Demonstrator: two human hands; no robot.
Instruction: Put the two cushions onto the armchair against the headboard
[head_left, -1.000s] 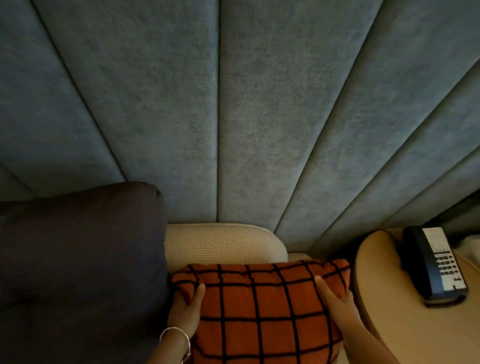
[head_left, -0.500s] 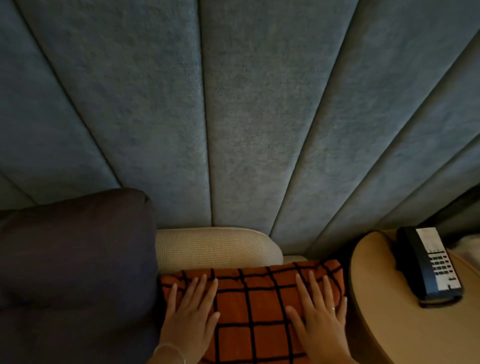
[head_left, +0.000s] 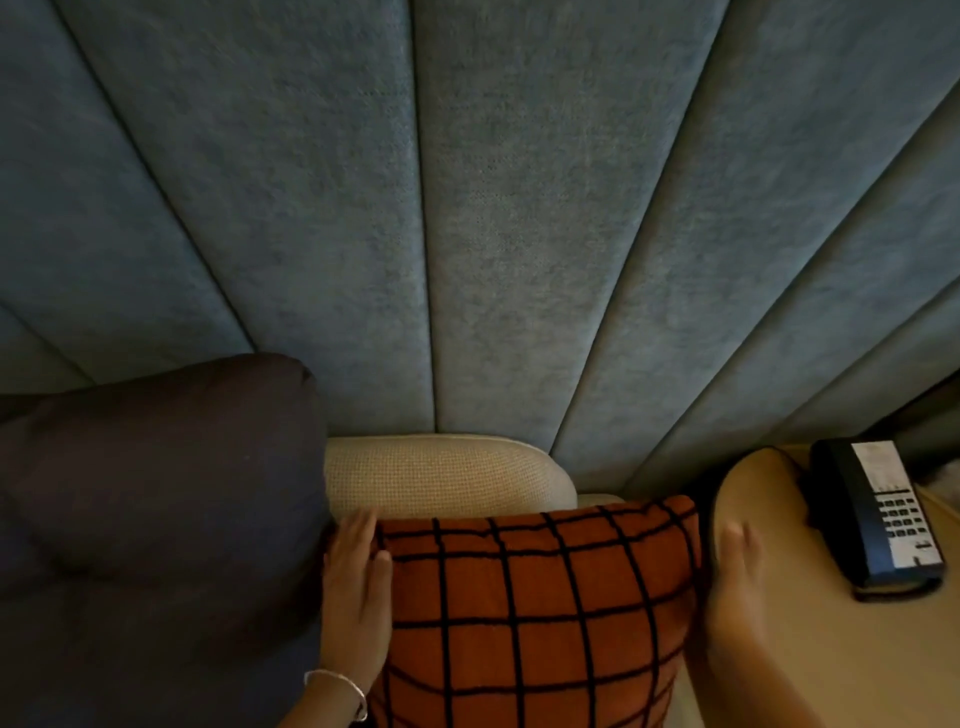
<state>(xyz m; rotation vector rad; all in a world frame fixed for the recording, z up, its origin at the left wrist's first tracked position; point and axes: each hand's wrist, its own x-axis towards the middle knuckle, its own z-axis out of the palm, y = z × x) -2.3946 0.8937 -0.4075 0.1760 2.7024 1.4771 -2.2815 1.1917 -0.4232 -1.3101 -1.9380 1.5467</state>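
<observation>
An orange cushion (head_left: 535, 613) with a black grid stands upright in front of the beige armchair back (head_left: 441, 475), which rests against the blue padded headboard (head_left: 467, 234). A large dark grey cushion (head_left: 156, 509) fills the left side, next to the orange one. My left hand (head_left: 356, 597), with a silver bracelet on the wrist, lies along the orange cushion's left edge, thumb over its front. My right hand (head_left: 737, 597) is blurred, fingers extended, just beside the cushion's right edge. The armchair seat is hidden.
A round wooden side table (head_left: 831, 665) stands close on the right, nearly touching the orange cushion. A dark blue desk phone (head_left: 878, 519) lies on its far part. The headboard's vertical panels rise behind everything.
Both hands lay flat on the orange cushion's front half a second ago. They have slid outward to its left and right edges, and the cushion stands a little taller.
</observation>
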